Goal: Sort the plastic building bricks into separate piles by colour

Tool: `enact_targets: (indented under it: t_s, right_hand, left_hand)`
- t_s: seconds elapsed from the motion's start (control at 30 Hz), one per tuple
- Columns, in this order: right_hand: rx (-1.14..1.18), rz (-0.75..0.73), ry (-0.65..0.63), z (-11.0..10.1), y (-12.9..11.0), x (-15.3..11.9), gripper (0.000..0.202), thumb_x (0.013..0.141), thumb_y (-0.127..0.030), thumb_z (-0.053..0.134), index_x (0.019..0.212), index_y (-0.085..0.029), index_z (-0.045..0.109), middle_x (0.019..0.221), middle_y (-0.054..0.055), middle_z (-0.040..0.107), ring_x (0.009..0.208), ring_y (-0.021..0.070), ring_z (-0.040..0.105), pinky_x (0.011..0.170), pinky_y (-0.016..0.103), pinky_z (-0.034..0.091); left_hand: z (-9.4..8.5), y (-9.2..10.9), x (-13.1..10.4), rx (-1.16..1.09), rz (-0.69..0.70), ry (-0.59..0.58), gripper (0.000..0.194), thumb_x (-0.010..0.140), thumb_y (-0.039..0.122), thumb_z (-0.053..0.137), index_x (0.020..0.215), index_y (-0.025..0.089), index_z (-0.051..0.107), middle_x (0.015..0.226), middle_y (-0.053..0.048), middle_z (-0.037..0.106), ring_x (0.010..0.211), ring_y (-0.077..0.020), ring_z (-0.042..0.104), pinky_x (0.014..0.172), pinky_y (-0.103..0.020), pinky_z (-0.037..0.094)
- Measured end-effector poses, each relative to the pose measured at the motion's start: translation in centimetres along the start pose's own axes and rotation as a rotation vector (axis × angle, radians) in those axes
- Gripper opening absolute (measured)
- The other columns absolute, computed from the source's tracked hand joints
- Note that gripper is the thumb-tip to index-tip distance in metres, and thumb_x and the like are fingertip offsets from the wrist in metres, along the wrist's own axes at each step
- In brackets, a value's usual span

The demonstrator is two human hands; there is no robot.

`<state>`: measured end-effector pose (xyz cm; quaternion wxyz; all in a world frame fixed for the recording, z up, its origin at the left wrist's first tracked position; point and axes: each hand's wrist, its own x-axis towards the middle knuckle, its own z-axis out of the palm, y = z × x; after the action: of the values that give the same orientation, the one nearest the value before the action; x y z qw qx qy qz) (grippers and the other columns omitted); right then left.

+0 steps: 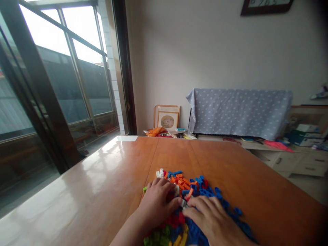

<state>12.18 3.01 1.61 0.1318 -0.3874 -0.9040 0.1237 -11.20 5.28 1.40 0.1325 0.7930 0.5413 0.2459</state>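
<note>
A heap of small plastic building pieces lies near the front of the wooden table. Orange bricks [182, 182] are at its back, white ones [160, 173] at the back left, blue pieces [205, 190] to the right, and green ones [159, 236] and yellow ones [181, 238] nearest me. My left hand [160, 200] rests on the heap's left part, fingers curled down over the pieces. On the right part, my right hand [206, 212] has its fingers bent and its thumb and index near a grey piece [183, 204] between the hands. What either hand holds is hidden.
The glossy wooden table [102, 191] stretches to the far wall. Behind it stand a framed picture [167, 121], a grey cloth with pale spots [238, 111] over a wide object, and a white cabinet [294, 163]. A glass sliding door [58, 102] is on the left.
</note>
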Motion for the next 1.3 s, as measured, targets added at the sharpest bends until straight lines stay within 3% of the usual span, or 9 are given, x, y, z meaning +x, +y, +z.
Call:
enact_targets:
  t_s: [0.1, 0.23, 0.33, 0.6, 0.77, 0.97, 1.13, 1.2, 1.3]
  right_hand:
    - [-0.042, -0.016, -0.001, 3.2, 0.5, -1.1, 0.026, 0.091, -0.041, 0.055, 0.115, -0.041, 0.063, 0.119, 0.007, 0.067, 0.105, 0.0338, 0.060, 0.087, 0.050, 0.045]
    - [-0.062, 0.061, 0.021, 4.6, 0.8, -0.8, 0.032, 0.081, -0.041, 0.066, 0.113, -0.036, 0.063, 0.118, 0.009, 0.066, 0.106, 0.0364, 0.057, 0.088, 0.052, 0.045]
    - [-0.066, 0.173, 0.040, 3.8, 0.8, 0.3, 0.035, 0.076, -0.032, 0.065, 0.111, -0.031, 0.064, 0.119, 0.010, 0.065, 0.112, 0.0373, 0.053, 0.095, 0.054, 0.041]
    - [0.099, 0.215, 0.131, 2.7, 3.1, 3.5, 0.028, 0.090, -0.024, 0.043, 0.108, -0.026, 0.065, 0.108, 0.006, 0.067, 0.107, 0.0262, 0.056, 0.094, 0.041, 0.042]
    - [0.357, 0.200, 0.102, 2.3, 4.8, 7.0, 0.031, 0.095, -0.030, 0.040, 0.109, -0.024, 0.067, 0.108, 0.006, 0.069, 0.106, 0.0228, 0.060, 0.095, 0.036, 0.044]
    - [0.732, 0.217, -0.055, 1.8, 4.0, 10.6, 0.039, 0.095, -0.040, 0.047, 0.127, -0.021, 0.062, 0.128, 0.007, 0.065, 0.122, 0.0223, 0.056, 0.107, 0.036, 0.040]
    - [0.965, 0.131, -0.260, 0.5, 3.1, 10.3, 0.059, 0.095, -0.058, 0.046, 0.143, -0.024, 0.050, 0.136, 0.009, 0.061, 0.127, 0.0253, 0.055, 0.108, 0.041, 0.042]
    - [0.938, 0.085, -0.234, -0.7, 2.9, 9.4, 0.062, 0.096, -0.061, 0.043, 0.144, -0.024, 0.049, 0.140, 0.010, 0.058, 0.131, 0.0257, 0.052, 0.112, 0.042, 0.038]
    - [0.748, 0.056, -0.116, -2.3, 2.6, 7.3, 0.058, 0.097, -0.059, 0.042, 0.143, -0.026, 0.052, 0.148, 0.008, 0.052, 0.138, 0.0259, 0.044, 0.118, 0.043, 0.031]
  left_hand:
    - [0.5, 0.1, -0.2, 0.039, 0.019, 0.012, 0.040, 0.082, 0.059, 0.064, 0.110, 0.030, 0.065, 0.112, -0.005, 0.063, 0.108, -0.0280, 0.053, 0.094, -0.040, 0.038]
    - [0.6, 0.7, -0.2, 0.059, 0.007, -0.007, 0.029, 0.082, 0.049, 0.066, 0.102, 0.028, 0.065, 0.106, -0.005, 0.064, 0.101, -0.0264, 0.056, 0.092, -0.040, 0.038]
    - [0.5, 1.3, -0.2, 0.030, 0.014, -0.045, 0.019, 0.083, 0.040, 0.064, 0.097, 0.027, 0.065, 0.104, -0.005, 0.063, 0.099, -0.0255, 0.056, 0.086, -0.037, 0.040]
    - [1.3, 2.9, -0.4, -0.070, 0.121, -0.167, 0.022, 0.072, 0.023, 0.064, 0.094, 0.025, 0.062, 0.110, -0.006, 0.061, 0.100, -0.0239, 0.057, 0.083, -0.032, 0.046]
    - [2.5, 2.9, -0.4, -0.125, 0.179, -0.164, 0.025, 0.069, 0.027, 0.071, 0.093, 0.025, 0.063, 0.105, -0.004, 0.066, 0.096, -0.0230, 0.059, 0.083, -0.031, 0.047]
    - [4.0, 2.9, -0.3, -0.116, 0.259, -0.234, 0.031, 0.075, 0.039, 0.074, 0.104, 0.027, 0.070, 0.096, -0.003, 0.072, 0.090, -0.0233, 0.064, 0.086, -0.034, 0.046]
    - [2.8, 3.7, -0.7, -0.208, 0.352, -0.183, 0.029, 0.081, 0.043, 0.072, 0.105, 0.028, 0.072, 0.100, -0.003, 0.074, 0.103, -0.0253, 0.062, 0.095, -0.035, 0.043]
    - [1.7, 4.1, -0.8, -0.298, 0.340, -0.111, 0.028, 0.083, 0.047, 0.068, 0.102, 0.027, 0.073, 0.102, -0.005, 0.073, 0.107, -0.0261, 0.060, 0.097, -0.036, 0.042]
    - [0.2, 3.8, -0.6, -0.435, 0.240, 0.015, 0.030, 0.094, 0.045, 0.052, 0.092, 0.022, 0.072, 0.098, -0.007, 0.071, 0.098, -0.0232, 0.061, 0.092, -0.034, 0.043]
